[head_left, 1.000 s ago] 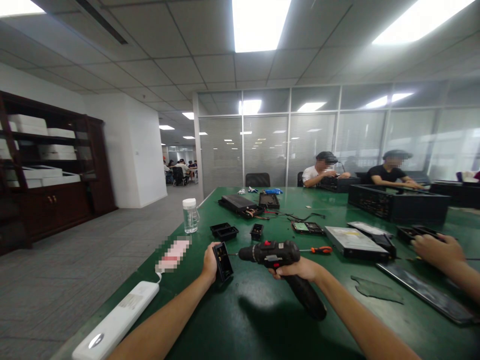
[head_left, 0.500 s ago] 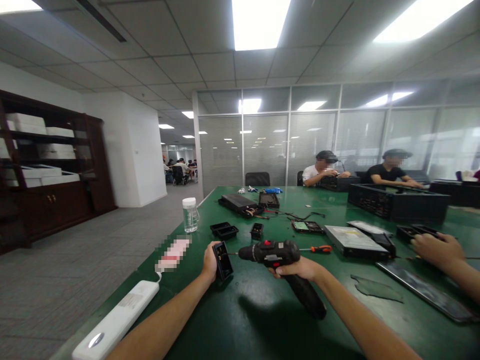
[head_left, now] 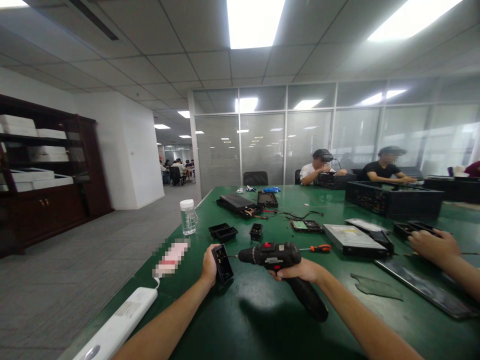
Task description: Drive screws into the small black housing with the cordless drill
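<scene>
My left hand (head_left: 210,266) grips a small black plastic box (head_left: 223,265) by its left edge, tilted up with its hollow side turned to the right. Brass-coloured spots show inside it. In my right hand (head_left: 305,270) is a black cordless drill (head_left: 275,254), held level with its bit pointing left at the box's hollow side. Whether the bit tip touches anything inside, I cannot tell. Just beyond my hands, similar black boxes (head_left: 224,232) and another small black box (head_left: 256,231) lie on the green table (head_left: 240,320).
A clear bottle (head_left: 188,218) and a white power strip (head_left: 120,320) line the left edge. An orange screwdriver (head_left: 320,248), a silver disc drive (head_left: 352,240) and a dark flat panel (head_left: 423,290) lie rightward. A co-worker's hand (head_left: 435,245) works at the right; two people sit across.
The view has shifted slightly to the right. My hands, the black box and the drill keep nearly the same positions relative to each other.
</scene>
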### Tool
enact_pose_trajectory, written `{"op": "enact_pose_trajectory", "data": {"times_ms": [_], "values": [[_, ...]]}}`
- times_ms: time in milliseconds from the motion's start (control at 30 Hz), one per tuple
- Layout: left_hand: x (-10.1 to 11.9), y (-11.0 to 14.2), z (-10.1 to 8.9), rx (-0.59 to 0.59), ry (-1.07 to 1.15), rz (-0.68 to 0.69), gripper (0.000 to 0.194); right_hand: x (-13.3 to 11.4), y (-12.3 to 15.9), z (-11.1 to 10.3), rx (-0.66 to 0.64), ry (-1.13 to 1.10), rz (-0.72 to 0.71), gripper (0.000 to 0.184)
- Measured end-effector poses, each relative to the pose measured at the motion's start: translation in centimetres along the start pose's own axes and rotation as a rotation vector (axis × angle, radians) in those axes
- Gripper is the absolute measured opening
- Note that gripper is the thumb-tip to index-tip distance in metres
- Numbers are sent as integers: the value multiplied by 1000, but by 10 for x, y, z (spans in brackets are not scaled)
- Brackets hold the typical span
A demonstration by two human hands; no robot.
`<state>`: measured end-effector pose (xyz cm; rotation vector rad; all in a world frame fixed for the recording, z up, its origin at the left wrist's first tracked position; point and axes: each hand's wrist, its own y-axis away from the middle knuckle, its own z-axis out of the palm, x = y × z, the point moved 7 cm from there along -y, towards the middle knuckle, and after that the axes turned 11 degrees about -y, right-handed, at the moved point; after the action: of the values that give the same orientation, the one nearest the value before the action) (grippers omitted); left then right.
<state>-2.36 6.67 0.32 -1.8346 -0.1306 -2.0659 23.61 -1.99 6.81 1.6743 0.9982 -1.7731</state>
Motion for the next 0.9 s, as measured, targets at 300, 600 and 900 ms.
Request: {"op": "enact_pose_trajectory", "data": {"times_ms": [300,600,900], "values": [[0,1,-1,-19,9,-4,34,-1,0,3,7,19,12,25],[4,4,2,-20,36,-7,32,-6,0,3,42,43,17,28],[5,3,1,-4,33,6,35,-2,-3,3,24,-36,18,30]]}}
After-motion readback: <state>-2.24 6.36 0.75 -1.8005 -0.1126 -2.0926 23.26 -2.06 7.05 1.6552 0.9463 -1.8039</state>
